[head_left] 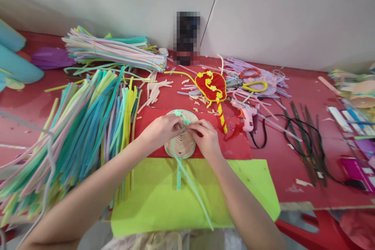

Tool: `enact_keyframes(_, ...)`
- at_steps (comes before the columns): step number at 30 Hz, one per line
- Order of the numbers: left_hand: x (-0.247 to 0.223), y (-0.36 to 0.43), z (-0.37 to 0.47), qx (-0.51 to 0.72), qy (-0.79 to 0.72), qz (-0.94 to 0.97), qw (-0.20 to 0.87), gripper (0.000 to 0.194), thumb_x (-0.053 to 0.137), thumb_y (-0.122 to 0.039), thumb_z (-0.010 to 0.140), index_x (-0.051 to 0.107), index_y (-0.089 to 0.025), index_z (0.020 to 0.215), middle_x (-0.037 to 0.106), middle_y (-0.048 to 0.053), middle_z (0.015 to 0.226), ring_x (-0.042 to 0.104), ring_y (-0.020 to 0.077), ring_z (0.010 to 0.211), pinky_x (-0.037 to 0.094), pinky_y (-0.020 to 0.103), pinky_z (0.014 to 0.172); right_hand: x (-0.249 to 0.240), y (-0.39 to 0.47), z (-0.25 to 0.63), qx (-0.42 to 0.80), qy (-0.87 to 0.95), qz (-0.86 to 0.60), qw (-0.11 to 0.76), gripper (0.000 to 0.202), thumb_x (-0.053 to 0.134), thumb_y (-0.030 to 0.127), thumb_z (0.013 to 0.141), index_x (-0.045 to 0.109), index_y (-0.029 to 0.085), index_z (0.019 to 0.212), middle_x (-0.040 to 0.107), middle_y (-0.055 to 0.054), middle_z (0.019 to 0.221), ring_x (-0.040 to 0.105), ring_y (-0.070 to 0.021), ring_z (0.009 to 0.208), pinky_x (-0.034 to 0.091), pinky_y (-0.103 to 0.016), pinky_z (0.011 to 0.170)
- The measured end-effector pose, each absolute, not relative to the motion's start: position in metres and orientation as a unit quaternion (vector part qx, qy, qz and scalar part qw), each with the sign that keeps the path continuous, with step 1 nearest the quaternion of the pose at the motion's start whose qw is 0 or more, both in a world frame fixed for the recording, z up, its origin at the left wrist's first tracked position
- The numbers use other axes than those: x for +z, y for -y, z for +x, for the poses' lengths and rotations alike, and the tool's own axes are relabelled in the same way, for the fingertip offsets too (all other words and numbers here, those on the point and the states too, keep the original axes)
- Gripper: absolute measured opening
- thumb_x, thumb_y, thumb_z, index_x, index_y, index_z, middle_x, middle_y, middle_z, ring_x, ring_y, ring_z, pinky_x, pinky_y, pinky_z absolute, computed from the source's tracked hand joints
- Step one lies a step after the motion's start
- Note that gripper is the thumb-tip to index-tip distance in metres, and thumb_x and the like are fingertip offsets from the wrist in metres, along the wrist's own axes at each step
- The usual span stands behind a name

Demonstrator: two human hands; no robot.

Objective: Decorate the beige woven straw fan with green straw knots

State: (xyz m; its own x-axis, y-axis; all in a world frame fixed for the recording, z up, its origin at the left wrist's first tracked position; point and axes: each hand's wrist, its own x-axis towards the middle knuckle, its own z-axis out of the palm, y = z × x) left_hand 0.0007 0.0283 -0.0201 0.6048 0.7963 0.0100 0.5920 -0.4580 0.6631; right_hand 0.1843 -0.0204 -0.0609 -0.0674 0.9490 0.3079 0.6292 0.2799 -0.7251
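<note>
A small round fan (181,147) made of cream pipe cleaners, edged in mint green, lies on red and lime sheets in front of me. Its twisted green handle (179,177) points toward me. Over its upper part, my left hand (169,128) and my right hand (206,134) meet with fingertips pinched on a mint-green pipe cleaner (193,191). The long free end of this pipe cleaner trails down to the right across the lime sheet (234,195). Curled green shapes (178,113) sit near the fan's top edge.
Bundles of coloured pipe cleaners (84,125) lie at left. Beyond my right hand are a red and yellow fan (210,86), scissors (254,86) and a pink glue gun (248,119) with a black cord (265,134). A pixelated dark object (187,37) leans on the wall.
</note>
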Motion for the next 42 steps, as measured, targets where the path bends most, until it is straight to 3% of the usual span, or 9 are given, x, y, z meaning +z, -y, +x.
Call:
enact_keyframes(5, -0.018, -0.014, 0.0, 0.108, -0.453, 0.837, 0.289, 0.004, 0.057, -0.023, 0.078, 0.056, -0.019, 0.079, 0.059, -0.002, 0.066, 0.054, 0.0117, 0.058, 0.034, 0.021, 0.052, -0.061, 0.021, 0.184, 0.202, 0.705, -0.566, 0.378, 0.018, 0.057, 0.018, 0.084, 0.069, 0.026, 0.093, 0.061, -0.003, 0.087, 0.057, -0.0178, 0.086, 0.047, -0.032, 0.081)
enact_keyframes(11, -0.029, -0.006, 0.0, 0.13, -0.475, 0.837, 0.24, 0.003, 0.053, -0.017, 0.078, 0.055, -0.019, 0.077, 0.058, -0.001, 0.068, 0.052, 0.0111, 0.058, 0.034, 0.021, 0.053, -0.058, 0.023, 0.183, 0.188, 0.708, -0.572, 0.369, 0.017, 0.055, 0.022, 0.086, 0.069, 0.026, 0.094, 0.061, -0.004, 0.087, 0.057, -0.0186, 0.086, 0.047, -0.033, 0.081)
enact_keyframes(25, -0.041, -0.006, -0.004, 0.21, -0.483, 0.794, 0.304, 0.007, 0.055, -0.018, 0.077, 0.053, -0.017, 0.07, 0.057, -0.002, 0.066, 0.049, 0.0089, 0.057, 0.035, 0.02, 0.052, -0.052, 0.025, 0.183, 0.172, 0.728, -0.575, 0.332, 0.014, 0.06, 0.03, 0.084, 0.067, 0.025, 0.095, 0.06, -0.005, 0.089, 0.057, -0.0198, 0.088, 0.046, -0.034, 0.082)
enact_keyframes(42, -0.036, 0.003, -0.003, 0.166, -0.503, 0.808, 0.259, 0.007, 0.054, -0.019, 0.08, 0.051, -0.019, 0.074, 0.059, -0.001, 0.068, 0.054, 0.0112, 0.06, 0.035, 0.021, 0.053, -0.047, 0.028, 0.174, 0.113, 0.734, -0.605, 0.288, 0.01, 0.06, 0.031, 0.084, 0.065, 0.024, 0.088, 0.059, -0.005, 0.086, 0.055, -0.0198, 0.084, 0.044, -0.033, 0.077)
